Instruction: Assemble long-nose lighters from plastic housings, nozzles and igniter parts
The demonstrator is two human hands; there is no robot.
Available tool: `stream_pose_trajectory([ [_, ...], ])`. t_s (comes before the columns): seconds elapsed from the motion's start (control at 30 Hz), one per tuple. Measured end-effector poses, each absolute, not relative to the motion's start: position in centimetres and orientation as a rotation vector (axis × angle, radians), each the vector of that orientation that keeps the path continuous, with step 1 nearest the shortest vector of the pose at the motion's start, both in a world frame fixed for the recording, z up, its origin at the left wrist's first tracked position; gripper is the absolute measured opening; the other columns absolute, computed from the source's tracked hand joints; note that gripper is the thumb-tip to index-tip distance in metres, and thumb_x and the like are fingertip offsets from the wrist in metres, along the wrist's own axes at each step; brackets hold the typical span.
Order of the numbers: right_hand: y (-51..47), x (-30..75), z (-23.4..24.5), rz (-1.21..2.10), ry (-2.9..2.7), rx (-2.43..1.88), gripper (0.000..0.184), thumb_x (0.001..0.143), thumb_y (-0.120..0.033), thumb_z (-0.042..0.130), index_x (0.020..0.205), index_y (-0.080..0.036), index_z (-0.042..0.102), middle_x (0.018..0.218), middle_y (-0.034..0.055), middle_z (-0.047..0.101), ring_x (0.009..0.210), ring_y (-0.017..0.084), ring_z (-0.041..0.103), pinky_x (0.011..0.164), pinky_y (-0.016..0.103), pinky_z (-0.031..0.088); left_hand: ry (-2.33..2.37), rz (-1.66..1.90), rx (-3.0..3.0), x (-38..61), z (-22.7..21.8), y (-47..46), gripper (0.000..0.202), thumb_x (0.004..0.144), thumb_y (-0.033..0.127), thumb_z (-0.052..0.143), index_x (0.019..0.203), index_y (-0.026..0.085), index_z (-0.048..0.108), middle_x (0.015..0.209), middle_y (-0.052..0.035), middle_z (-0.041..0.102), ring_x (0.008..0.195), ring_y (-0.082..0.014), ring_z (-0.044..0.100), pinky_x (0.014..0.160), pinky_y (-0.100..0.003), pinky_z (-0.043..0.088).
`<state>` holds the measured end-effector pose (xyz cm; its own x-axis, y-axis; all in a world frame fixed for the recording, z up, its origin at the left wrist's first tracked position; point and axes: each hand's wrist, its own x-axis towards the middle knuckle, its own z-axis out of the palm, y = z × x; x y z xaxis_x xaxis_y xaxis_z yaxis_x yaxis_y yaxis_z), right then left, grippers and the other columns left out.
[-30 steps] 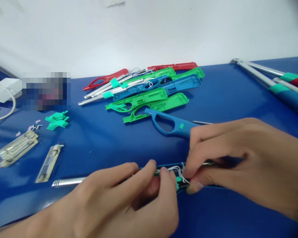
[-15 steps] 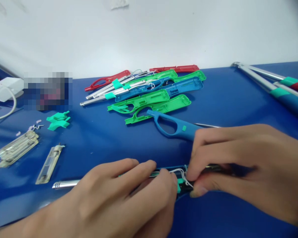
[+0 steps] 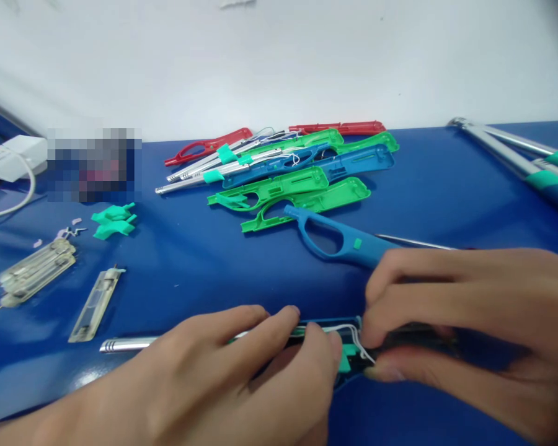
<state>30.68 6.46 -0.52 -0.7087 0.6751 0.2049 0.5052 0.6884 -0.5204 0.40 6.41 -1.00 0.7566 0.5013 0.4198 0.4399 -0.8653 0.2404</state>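
Dark-blue plastic handle shell [image 3: 331, 322] lies low at the centre of the smooth, glossy blue tabletop [image 3: 223, 266], long and narrow, largely hidden under both hands. Thin white wires [image 3: 348, 327] loop softly along it, beside a blocky teal plastic piece [image 3: 346, 360]. The left hand [image 3: 214, 365] is clamped over the shell, fingers curled and thumb lying by the wires; past its far side juts a shiny silver metal tube [image 3: 126, 344], grooved near its tip. The right hand [image 3: 465, 310] bends its thumb and forefinger around the wires' other end; whether they pinch the wires or the shell I cannot tell.

Just beyond lies a matte blue plastic handle [image 3: 369, 246] with an oval loop, near a slender metal rod [image 3: 413, 241]. Further back, hollow, ribbed bright-green half-shells [image 3: 339, 193] adjoin a heap of red, green and blue mouldings and polished tubes. At left sit angular teal plastic pieces [image 3: 114, 222], a cluster of clear rectangular plastic cases [image 3: 38, 272] and one lone clear case [image 3: 95, 305].
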Motion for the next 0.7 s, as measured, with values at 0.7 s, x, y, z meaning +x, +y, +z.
stream_pose_trajectory([
  [0.7, 6.0, 30.2, -0.9, 0.779, -2.402, -1.128, 0.030, 0.118, -0.058, 0.066, 0.098, -0.037, 0.073, 0.098, -0.0089, 0.074, 0.059, 0.009, 0.057, 0.052, 0.027, 0.045, 0.408, 0.481, 3.012, -2.3, -0.4, 7.4, 0.035, 0.099, 0.021, 0.065, 0.126, 0.026, 0.087, 0.131, 0.0017, 0.089, 0.108, -0.0218, 0.085, 0.091, -0.028, 0.074],
])
